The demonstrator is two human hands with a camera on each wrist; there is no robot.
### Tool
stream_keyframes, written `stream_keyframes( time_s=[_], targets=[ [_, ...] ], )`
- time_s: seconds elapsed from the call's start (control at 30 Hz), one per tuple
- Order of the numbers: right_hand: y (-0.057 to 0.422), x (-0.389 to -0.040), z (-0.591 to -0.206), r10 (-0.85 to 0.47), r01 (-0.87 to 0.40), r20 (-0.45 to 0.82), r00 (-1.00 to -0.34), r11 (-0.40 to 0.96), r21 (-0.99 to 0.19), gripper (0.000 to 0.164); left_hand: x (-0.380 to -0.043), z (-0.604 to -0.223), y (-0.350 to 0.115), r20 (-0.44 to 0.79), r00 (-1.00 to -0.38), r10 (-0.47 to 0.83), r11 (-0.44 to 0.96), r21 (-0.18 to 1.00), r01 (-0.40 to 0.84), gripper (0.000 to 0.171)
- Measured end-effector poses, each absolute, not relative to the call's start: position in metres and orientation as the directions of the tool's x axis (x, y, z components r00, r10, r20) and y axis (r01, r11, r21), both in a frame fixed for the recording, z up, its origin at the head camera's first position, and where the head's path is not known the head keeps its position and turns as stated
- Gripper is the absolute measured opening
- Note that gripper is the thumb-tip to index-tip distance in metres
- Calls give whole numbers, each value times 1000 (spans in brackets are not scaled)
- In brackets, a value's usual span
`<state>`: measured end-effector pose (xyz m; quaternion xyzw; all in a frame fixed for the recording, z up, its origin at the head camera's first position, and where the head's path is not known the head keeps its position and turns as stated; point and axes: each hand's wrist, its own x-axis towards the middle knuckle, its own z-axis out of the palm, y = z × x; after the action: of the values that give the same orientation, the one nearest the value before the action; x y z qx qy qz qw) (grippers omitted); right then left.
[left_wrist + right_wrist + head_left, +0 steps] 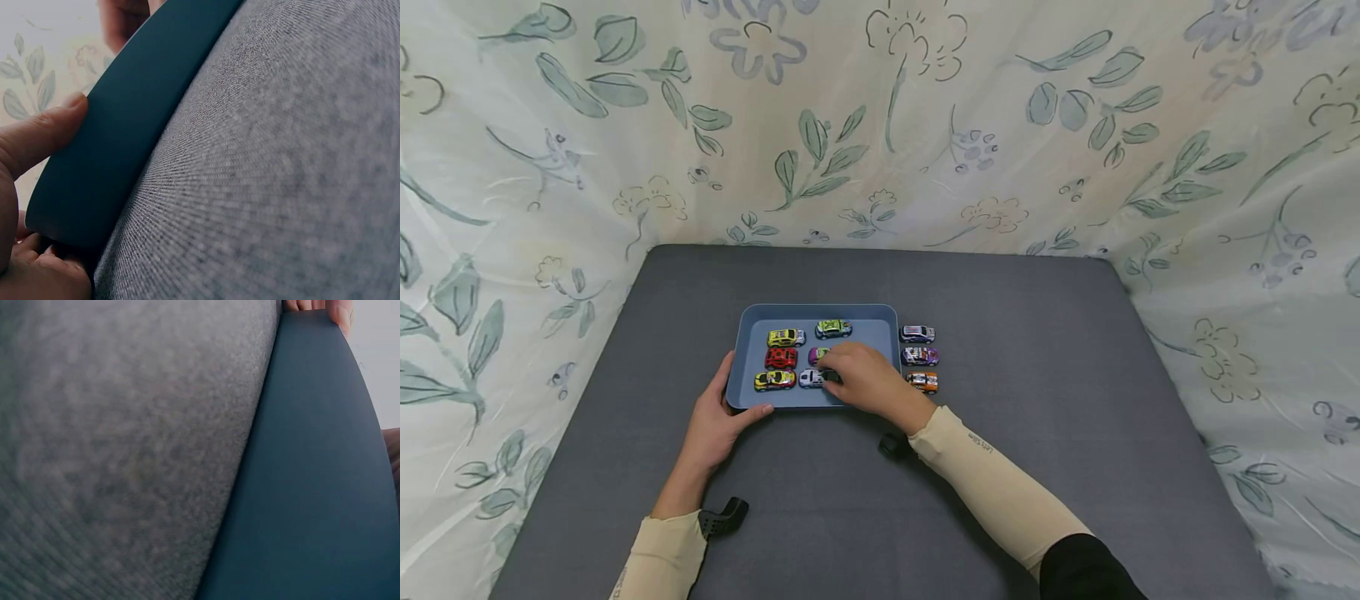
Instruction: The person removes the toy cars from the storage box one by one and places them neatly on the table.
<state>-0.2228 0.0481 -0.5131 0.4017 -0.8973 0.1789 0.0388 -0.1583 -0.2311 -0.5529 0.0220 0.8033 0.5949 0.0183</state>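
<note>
My left hand grips the near left corner of a blue-grey tray, thumb along the near rim and fingers by the left side. In the left wrist view the thumb rests against the tray wall. My right hand reaches in over the tray's right part, pinching the right end of a white-and-blue toy car; its fingers partly hide that car and a purple-and-green one. Also in the tray are a green car, a red car and two yellow cars.
Right of the tray, a silver-and-dark car, a purple-and-white car and an orange-and-white car stand in a column on the grey table. A flowered curtain hangs behind the table and at its sides.
</note>
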Motion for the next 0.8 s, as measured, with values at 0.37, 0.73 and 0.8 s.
stream_keyframes(
  time_s=[0.37,0.73,0.8],
  targets=[
    [54,-222,-517,-701,-759,300,-647,557,-338,21,-159,-555,-232,-2,-998,64,283,959,17,115],
    [64,-223,-518,-691,-771,347,-634,529,-355,20,-158,-555,-232,-5,-999,53,310,951,12,115],
    [66,-224,-520,-697,-769,331,-636,534,-352,20,-157,-555,-232,-6,-999,52,311,950,11,115]
  ],
)
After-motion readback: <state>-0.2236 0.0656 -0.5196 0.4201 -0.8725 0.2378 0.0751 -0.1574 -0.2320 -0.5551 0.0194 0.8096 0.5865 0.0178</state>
